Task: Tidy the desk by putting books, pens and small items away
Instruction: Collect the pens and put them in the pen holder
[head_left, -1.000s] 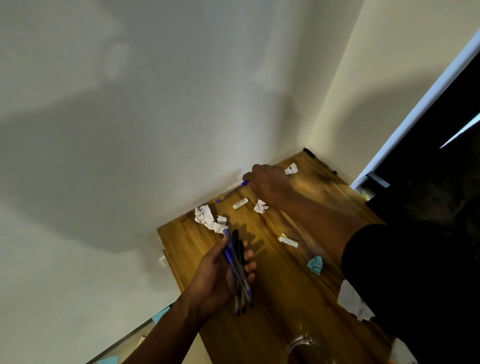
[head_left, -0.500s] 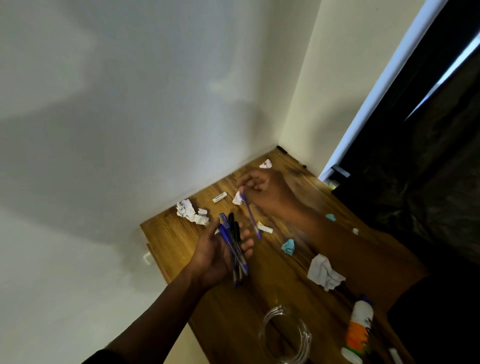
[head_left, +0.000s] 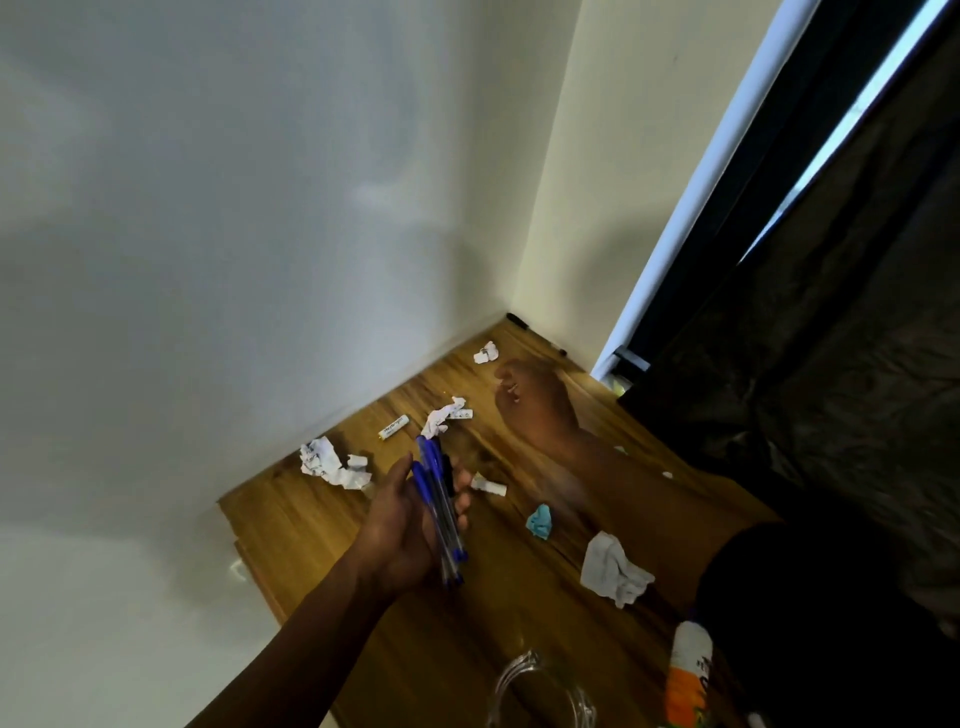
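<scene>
"What have you got in your left hand (head_left: 402, 525)?"

"A bundle of pens (head_left: 439, 512), blue-capped with a dark one among them. My left grip is curled round them about mid-length, held above the worktop (head_left: 322, 525). Their long axis runs from the caps, pointing away toward the wall, down to the tips nearest me."

"And the right hand (head_left: 535, 402)?"

"It's stretched out far across the worktop toward the back corner, forearm low over the wood. It's blurred, so I can't tell whether that grip is spread or pinching anything; I see no pen in it."

"What is there left to collect?"

"For pens, I judge the nearest candidate is the dark pen (head_left: 518, 320) lying right in the back corner against the wall, beyond my right hand. It lies along the back edge, slanting toward the window side. The right hand is clearly the nearer one; the left is well back with its bundle."

"Anything else around?"

"Crumpled paper (head_left: 332, 462) near the left wall, another scrap (head_left: 485, 352) just beyond the right hand, a small white tube (head_left: 393, 427), a teal scrap (head_left: 540, 521), a white wad (head_left: 613, 571), and an orange-labelled bottle (head_left: 688, 675) by the near edge."

"So the next reach?"

"Probably further back and slightly right, coming onto that pen across its length."
</scene>
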